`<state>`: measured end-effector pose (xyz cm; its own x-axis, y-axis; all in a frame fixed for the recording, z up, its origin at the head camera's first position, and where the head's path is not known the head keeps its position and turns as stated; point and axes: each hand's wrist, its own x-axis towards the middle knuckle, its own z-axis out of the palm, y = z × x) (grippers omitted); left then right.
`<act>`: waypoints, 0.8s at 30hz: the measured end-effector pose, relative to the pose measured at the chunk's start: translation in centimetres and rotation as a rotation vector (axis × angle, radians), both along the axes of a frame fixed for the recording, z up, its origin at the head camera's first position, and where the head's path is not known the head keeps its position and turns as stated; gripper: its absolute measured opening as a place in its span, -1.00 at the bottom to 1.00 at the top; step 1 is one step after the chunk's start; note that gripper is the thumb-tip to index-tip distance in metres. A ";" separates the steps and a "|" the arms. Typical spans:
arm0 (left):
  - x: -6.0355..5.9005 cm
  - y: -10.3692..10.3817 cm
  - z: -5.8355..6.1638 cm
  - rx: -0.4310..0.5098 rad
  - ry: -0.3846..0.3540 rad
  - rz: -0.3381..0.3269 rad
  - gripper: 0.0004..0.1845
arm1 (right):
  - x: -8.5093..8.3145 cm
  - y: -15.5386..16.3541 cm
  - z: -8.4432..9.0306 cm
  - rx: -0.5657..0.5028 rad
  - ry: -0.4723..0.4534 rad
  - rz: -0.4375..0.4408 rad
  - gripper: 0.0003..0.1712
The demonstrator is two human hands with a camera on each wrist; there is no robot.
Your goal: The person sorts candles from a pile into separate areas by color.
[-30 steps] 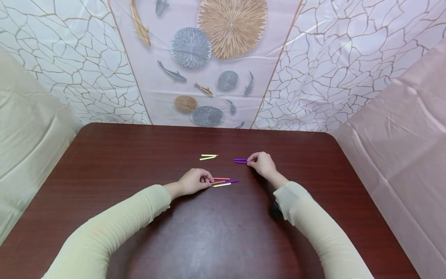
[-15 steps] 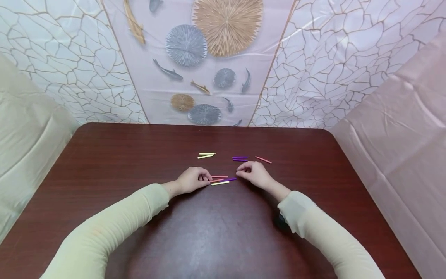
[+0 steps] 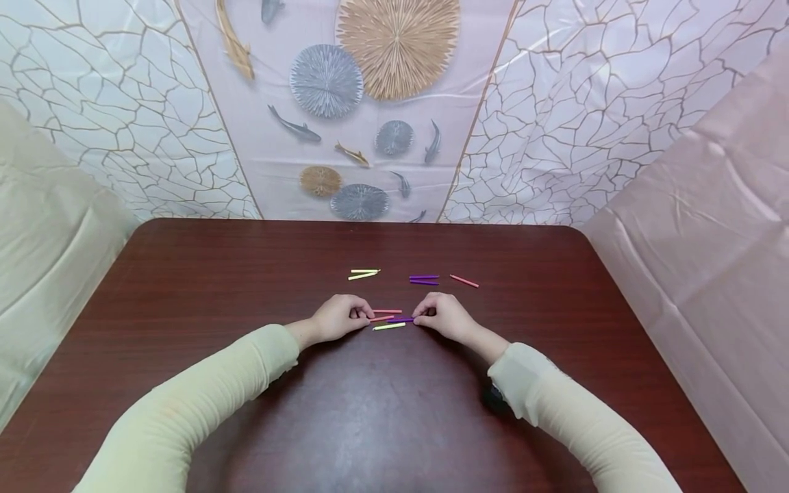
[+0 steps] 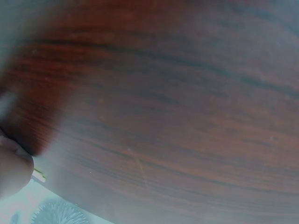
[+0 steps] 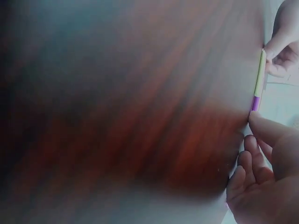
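Near the table's middle, my left hand pinches the left end of a thin red candle between thumb and fingertips. Opposite it, my right hand pinches the right end of a purple candle, whose other end lies close to that red one. Another red candle lies just behind them, and a yellow candle in front. In the right wrist view the yellow candle partly covers the purple candle. Only part of my left hand shows in the left wrist view.
Farther back on the brown wooden table lie two yellow candles, two purple candles and a single red candle, in separate spots. A patterned cloth hangs behind the table's far edge.
My right hand let go of a red candle beside the back purple pair, then came forward and left and took hold of the front purple candle. My left hand stayed in place.
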<state>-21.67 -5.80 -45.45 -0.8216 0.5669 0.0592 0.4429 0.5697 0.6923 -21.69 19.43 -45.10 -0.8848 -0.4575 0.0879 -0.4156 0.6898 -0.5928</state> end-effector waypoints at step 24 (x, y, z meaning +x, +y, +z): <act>-0.3 0.0 -0.1 -0.029 0.000 -0.014 -0.93 | 2.3 0.5 0.3 0.006 -0.032 -0.036 -0.92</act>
